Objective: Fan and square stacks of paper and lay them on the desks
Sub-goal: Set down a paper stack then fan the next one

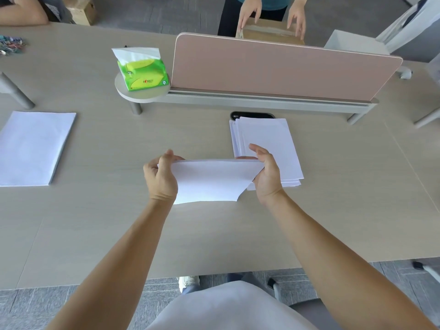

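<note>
I hold a thin stack of white paper (209, 179) upright above the middle of the beige desk (333, 198), its lower part curving toward me. My left hand (160, 176) grips its left end, thumb on the near side. My right hand (266, 173) grips its right end. Behind my right hand an untidy stack of white sheets (269, 139) lies flat on the desk. A squared stack of paper (33, 146) lies flat at the far left.
A pink divider screen (285, 70) on a grey rail crosses the desk behind the stacks. A green tissue pack (142, 72) sits on a small round shelf. Beyond the screen another person's hands (295, 17) hold a cardboard box. Binder clips (10, 45) lie far left.
</note>
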The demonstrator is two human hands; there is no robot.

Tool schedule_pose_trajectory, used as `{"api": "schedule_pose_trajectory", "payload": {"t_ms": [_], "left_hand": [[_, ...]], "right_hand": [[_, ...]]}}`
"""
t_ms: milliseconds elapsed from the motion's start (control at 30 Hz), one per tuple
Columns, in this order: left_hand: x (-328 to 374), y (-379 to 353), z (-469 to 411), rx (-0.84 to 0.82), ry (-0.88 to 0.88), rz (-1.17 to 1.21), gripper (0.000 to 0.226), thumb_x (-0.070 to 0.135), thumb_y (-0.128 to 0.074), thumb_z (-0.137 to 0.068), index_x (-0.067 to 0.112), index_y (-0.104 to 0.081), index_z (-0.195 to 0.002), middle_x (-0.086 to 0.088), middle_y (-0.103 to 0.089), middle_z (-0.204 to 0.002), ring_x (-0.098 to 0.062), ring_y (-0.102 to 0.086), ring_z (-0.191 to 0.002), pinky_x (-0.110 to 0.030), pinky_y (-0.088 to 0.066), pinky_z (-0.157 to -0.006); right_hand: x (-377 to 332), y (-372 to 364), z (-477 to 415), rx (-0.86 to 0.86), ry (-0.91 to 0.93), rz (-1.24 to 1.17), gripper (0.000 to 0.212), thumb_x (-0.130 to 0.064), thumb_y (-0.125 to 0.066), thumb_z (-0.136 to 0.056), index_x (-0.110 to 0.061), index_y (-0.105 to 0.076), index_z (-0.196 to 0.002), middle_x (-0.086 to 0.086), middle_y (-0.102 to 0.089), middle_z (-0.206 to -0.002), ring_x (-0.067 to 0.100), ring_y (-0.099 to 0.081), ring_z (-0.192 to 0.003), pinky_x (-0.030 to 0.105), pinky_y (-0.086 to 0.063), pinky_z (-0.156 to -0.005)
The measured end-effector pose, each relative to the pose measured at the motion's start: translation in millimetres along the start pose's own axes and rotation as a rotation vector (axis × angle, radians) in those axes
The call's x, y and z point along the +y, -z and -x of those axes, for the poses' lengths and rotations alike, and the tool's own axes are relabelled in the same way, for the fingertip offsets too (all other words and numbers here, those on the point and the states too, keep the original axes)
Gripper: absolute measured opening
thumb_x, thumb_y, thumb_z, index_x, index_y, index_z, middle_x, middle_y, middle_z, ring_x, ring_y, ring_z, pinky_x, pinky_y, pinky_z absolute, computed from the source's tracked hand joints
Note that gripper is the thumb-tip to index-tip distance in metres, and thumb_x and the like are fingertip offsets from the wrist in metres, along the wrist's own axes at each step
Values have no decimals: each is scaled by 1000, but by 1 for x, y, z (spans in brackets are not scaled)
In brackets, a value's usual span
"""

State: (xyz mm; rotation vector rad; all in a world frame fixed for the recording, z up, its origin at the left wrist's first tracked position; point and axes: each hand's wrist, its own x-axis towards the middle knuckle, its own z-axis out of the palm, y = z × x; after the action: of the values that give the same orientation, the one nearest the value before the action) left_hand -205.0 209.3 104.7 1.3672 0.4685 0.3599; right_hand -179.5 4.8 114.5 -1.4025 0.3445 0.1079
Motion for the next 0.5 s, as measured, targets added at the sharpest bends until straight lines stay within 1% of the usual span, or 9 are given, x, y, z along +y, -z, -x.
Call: {"api": "schedule_pose_trajectory", "payload": {"t_ms": [67,100,133,167,233,333,433,467,500], "left_hand": [[-1,2,-2,3,25,-9,40,42,-53,-77,21,-69,-47,4,-59,-50,-22,-53,-65,-35,-39,-68],[-2,3,-3,8,27,-6,43,43,-54,-77,16,-67,-47,-4,-55,-53,-22,-50,-65,-35,-37,-67],[-5,4,-4,13,19,2,54,47,-55,-77,0,-61,-51,-8,-49,-59,-23,-44,-65,-36,-34,-67],[-7,4,-5,16,7,-1,63,51,-54,-76,-7,-54,-53,-10,-42,-66,-24,-37,-67,-37,-30,-67],[-6,3,-5,24,-37,-20,73,56,-51,-78,-14,-47,-56,-10,-38,-73,-24,-32,-69,-36,-26,-66],[1,-2,0,5,-62,-7,72,56,-48,-79,-12,-45,-55,-11,-37,-70,-23,-33,-67,-35,-26,-65],[8,-2,2,35,-82,-9,65,52,-49,-79,-7,-47,-52,-10,-38,-62,-21,-36,-63,-33,-28,-63],[8,1,2,57,-74,-13,62,49,-49,-81,-4,-50,-49,-7,-42,-55,-19,-40,-60,-32,-31,-62],[8,4,2,75,-57,-16,56,46,-49,-84,7,-55,-44,-2,-48,-49,-18,-45,-56,-30,-34,-60]], "right_hand": [[-2,1,1,-38,7,15,40,-41,-48,-80,-21,-70,-106,16,-74,-100,31,-65,-101,38,-46,-86],[-2,1,1,-54,21,47,42,-45,-47,-82,-18,-73,-101,15,-74,-99,26,-66,-96,36,-47,-83],[-2,0,2,-59,34,70,44,-47,-46,-84,-16,-75,-93,11,-74,-94,23,-66,-91,34,-47,-81],[-2,-1,3,-45,38,76,45,-47,-45,-85,-14,-74,-85,7,-73,-87,22,-65,-86,33,-47,-79],[-4,-7,7,13,13,46,42,-47,-46,-84,-14,-68,-73,2,-67,-75,22,-62,-80,31,-46,-75],[-4,-14,9,74,-11,-4,39,-47,-50,-81,-13,-64,-70,2,-61,-71,22,-58,-75,29,-45,-69],[-4,-17,10,91,-24,-47,41,-48,-51,-79,-10,-64,-75,7,-59,-77,23,-58,-78,30,-45,-72],[-4,-17,10,83,-20,-45,42,-48,-51,-80,-9,-64,-75,8,-60,-78,23,-59,-79,30,-45,-72],[-3,-15,12,64,-7,-30,42,-47,-49,-82,-10,-66,-73,7,-62,-77,22,-60,-77,29,-46,-71]]}}
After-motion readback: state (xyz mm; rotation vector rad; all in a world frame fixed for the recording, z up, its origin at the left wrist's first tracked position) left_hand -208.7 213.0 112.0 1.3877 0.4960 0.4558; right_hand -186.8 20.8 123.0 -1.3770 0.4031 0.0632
